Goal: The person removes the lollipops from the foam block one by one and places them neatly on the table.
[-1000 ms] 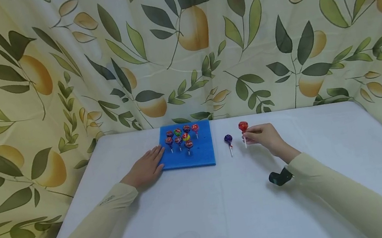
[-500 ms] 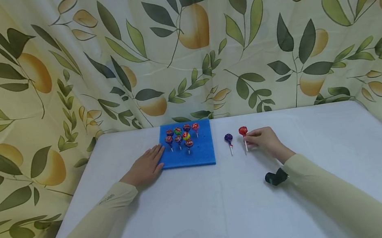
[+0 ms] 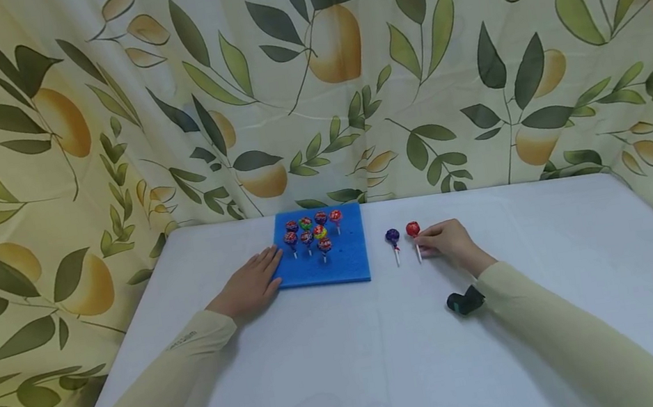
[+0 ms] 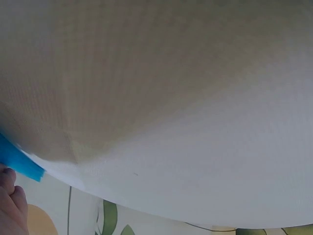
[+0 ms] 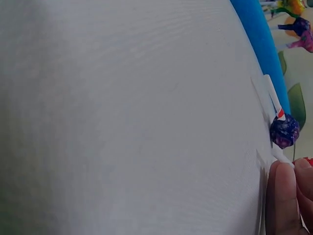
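Running along the cuff of the left sleeve (image 3: 200,331) is a dark marking (image 3: 185,339), too small to read. Any lettering on the wrappers is likewise illegible at this size.

The red lollipop (image 3: 413,229) has a round head in a red wrapper with lighter patches, set on a thin white stick. It is located above the right part of the white table (image 3: 324,358), head uppermost. The right hand (image 3: 449,243) pinches it by the stick, just below the head. Whether the stick tip contacts the table cannot be told.

Immediately left of it, the purple lollipop (image 3: 392,236) rests on the table: dark glossy wrapper, red detail at the neck, white stick.

The left hand (image 3: 250,285) lies with fingers extended, touching the left edge of the blue board (image 3: 349,267). Eight lollipops (image 3: 324,246) stand upright in the board, with wrappers in mixed colours, including green, yellow and red.
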